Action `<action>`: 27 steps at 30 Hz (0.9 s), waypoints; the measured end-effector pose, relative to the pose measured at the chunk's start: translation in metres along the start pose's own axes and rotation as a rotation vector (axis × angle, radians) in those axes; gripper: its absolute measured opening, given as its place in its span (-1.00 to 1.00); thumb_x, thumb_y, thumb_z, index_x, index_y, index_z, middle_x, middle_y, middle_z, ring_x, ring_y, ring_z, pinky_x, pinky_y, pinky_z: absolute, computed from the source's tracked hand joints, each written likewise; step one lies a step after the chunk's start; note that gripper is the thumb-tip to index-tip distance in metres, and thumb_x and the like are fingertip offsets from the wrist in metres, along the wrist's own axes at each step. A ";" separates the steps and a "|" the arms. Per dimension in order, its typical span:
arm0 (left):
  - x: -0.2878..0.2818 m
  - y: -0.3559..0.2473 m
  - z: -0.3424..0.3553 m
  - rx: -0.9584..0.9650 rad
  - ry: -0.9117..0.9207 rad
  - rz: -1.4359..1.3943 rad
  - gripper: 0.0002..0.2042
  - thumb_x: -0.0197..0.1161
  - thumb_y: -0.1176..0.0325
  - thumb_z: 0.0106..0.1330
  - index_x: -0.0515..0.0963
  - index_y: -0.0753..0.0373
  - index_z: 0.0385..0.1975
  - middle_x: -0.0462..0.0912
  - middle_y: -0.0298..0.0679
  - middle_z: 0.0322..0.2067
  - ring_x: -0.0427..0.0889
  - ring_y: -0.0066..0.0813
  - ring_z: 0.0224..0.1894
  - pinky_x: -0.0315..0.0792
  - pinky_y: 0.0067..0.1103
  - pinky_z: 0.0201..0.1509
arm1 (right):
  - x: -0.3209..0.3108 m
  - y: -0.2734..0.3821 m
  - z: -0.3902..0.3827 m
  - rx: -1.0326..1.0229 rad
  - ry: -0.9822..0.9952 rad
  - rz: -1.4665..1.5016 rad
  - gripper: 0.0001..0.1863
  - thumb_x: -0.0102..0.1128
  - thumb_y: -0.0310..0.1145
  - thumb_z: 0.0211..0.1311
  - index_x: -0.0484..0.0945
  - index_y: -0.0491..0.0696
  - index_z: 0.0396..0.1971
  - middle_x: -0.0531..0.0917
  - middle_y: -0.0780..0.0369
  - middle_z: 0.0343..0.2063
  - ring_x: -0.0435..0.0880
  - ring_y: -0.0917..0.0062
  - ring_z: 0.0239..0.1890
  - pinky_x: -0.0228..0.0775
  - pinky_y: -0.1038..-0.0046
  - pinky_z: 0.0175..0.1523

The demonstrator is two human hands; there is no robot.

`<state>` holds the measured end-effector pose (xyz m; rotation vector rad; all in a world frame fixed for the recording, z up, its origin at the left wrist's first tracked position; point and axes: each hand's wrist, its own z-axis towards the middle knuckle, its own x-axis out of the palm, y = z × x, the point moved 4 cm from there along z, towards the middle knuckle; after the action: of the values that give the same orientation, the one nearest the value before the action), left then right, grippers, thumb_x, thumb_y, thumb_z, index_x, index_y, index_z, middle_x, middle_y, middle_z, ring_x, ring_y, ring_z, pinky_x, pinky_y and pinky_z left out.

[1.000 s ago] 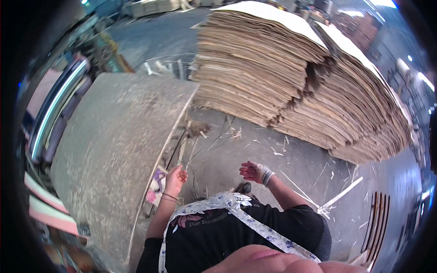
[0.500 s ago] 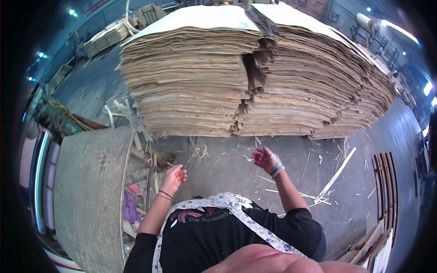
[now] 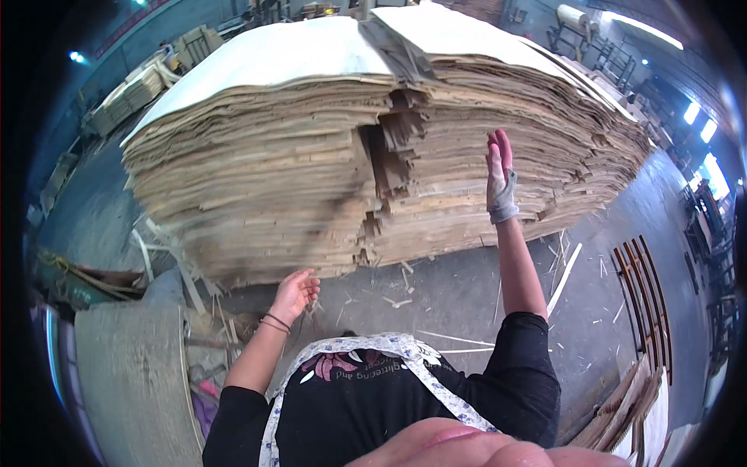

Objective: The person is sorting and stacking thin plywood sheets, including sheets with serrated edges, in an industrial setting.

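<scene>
Two tall stacks of thin tan wood veneer sheets stand side by side in front of me, the left stack point(image 3: 272, 163) and the right stack point(image 3: 498, 93). A dark, ragged gap runs down between them. My right hand point(image 3: 502, 175), in a pale fingerless wrap, is raised before the right stack, fingers stretched out and holding nothing. Whether it touches the sheets I cannot tell. Lower down, by the near bottom edge of the left stack, my left hand point(image 3: 297, 294) hangs with loosely curled fingers and nothing in it. Dark bands circle that wrist.
A large worn board point(image 3: 132, 381) lies at the left, with wood scraps point(image 3: 183, 268) beyond it. Thin offcut strips point(image 3: 564, 280) litter the grey floor. Dark slatted bars point(image 3: 644, 307) are at the right, above a leaning pile of veneer pieces point(image 3: 622, 405).
My right hand has risen and reached forward toward the right stack, its fingers straightening. The view has turned and come nearer the stacks. My left hand keeps much the same pose.
</scene>
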<state>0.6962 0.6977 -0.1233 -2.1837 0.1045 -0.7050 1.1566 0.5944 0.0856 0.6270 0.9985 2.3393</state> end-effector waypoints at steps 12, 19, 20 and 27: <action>0.174 -0.171 0.126 0.224 0.370 0.166 -0.81 0.03 0.32 0.33 0.47 0.21 -0.14 0.59 -0.23 -0.43 0.57 -0.48 -0.42 0.45 -0.59 -0.36 | 0.040 0.032 0.211 -0.650 -0.008 -1.162 -0.33 -0.11 0.09 0.24 0.20 -0.08 0.20 0.20 -0.04 0.23 -0.02 0.06 0.34 -0.17 0.10 0.36; 0.217 -0.201 0.172 0.317 0.331 0.124 -0.81 0.06 0.36 0.31 0.46 0.24 -0.14 0.59 -0.24 -0.43 0.57 -0.51 -0.44 0.46 -0.62 -0.37 | 0.054 -0.047 0.306 -0.448 0.119 -1.254 -0.38 -0.19 0.18 0.20 0.44 0.01 0.04 0.48 0.06 0.04 0.32 0.17 0.19 -0.05 0.13 0.32; 0.236 -0.208 0.175 0.388 0.354 0.176 -0.82 0.05 0.37 0.31 0.47 0.26 -0.16 0.59 -0.25 -0.42 0.57 -0.53 -0.43 0.44 -0.66 -0.34 | 0.053 -0.051 0.305 -0.490 0.130 -1.256 -0.38 -0.18 0.19 0.20 0.45 0.01 0.04 0.48 0.06 0.03 0.33 0.17 0.19 -0.04 0.14 0.31; 0.372 -0.241 0.183 0.697 0.477 0.500 -0.82 0.07 0.42 0.30 0.47 0.28 -0.15 0.59 -0.26 -0.39 0.54 -0.58 -0.41 0.41 -0.67 -0.30 | 0.021 -0.042 0.295 -0.762 0.522 -1.339 -0.05 -0.09 0.48 -0.10 0.25 0.09 0.20 0.34 0.09 0.16 0.21 0.19 0.27 -0.17 0.16 0.38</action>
<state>1.0659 0.8700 0.1288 -1.2283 0.5431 -0.8015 1.3256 0.7846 0.2418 -0.7850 0.3537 1.3837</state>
